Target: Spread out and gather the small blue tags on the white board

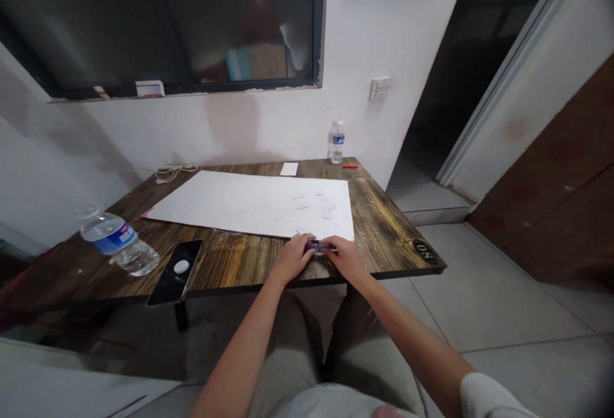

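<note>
From here my left grip [290, 259] and right grip [343, 258] both look closed on a small dark blue object [317, 246], though it's hard to make out, held at the near edge of the white board [249, 204] on the wooden tabletop [398, 232].

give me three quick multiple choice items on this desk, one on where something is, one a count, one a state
1. Where is the phone?
A. on the white sheet
B. on the table, beside the lying bottle
C. on the floor

2. How many water bottles are on the table?
A. one
B. two
C. three

3. The small blue object is:
A. lying on the phone
B. standing by the wall
C. pinched between both hands

1 B: the phone lies near the table's front edge, next to that bottle.
2 B: one lies on its side, and another stands at the far edge.
3 C: the left hand and right hand meet on it.
</note>
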Demonstrator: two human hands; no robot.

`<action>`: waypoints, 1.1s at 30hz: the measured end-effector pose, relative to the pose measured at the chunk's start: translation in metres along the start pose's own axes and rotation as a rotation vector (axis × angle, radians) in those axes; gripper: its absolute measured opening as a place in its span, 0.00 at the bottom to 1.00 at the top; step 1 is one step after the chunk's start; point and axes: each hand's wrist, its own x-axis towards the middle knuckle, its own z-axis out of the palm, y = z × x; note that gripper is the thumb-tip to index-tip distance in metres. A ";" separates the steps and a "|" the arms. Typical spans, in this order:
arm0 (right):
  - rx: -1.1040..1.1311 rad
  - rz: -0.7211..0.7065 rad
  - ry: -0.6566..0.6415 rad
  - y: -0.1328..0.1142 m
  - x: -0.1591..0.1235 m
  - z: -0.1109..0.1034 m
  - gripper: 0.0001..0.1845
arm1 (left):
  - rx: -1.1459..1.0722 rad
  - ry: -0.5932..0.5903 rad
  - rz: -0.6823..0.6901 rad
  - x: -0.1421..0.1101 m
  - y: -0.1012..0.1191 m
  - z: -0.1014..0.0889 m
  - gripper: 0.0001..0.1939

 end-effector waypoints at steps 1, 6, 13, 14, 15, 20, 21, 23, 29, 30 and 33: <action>-0.017 0.004 -0.015 0.002 -0.001 0.001 0.09 | 0.030 -0.004 0.002 0.000 0.000 0.000 0.14; -0.163 -0.058 -0.063 0.008 -0.004 0.005 0.10 | 0.173 -0.051 0.020 0.002 0.001 0.000 0.10; -0.065 -0.116 0.013 0.014 -0.004 0.008 0.09 | 0.180 -0.107 0.040 0.001 0.004 -0.001 0.09; -0.067 -0.114 0.016 0.014 -0.004 0.007 0.09 | 0.187 -0.109 0.025 0.001 0.005 -0.001 0.09; -0.082 -0.107 0.013 0.014 -0.005 0.007 0.09 | 0.197 -0.111 0.007 0.000 0.005 -0.001 0.10; -0.221 -0.055 -0.023 0.011 -0.008 0.005 0.11 | 0.216 -0.146 0.029 0.001 0.004 -0.002 0.10; -0.232 -0.049 -0.032 0.011 -0.008 0.005 0.11 | 0.210 -0.155 0.043 0.001 0.004 -0.002 0.10; -0.236 -0.052 -0.049 0.011 -0.009 0.005 0.11 | 0.196 -0.164 0.042 0.001 0.004 -0.003 0.10; -0.153 -0.105 -0.046 0.008 -0.007 0.005 0.11 | 0.126 -0.144 -0.022 0.001 0.003 -0.004 0.16; -0.154 -0.107 -0.048 0.007 -0.007 0.005 0.12 | 0.116 -0.148 -0.002 0.001 0.003 -0.004 0.15; -0.206 -0.097 -0.062 0.002 -0.006 0.005 0.16 | 0.106 -0.164 0.051 0.002 0.002 -0.004 0.11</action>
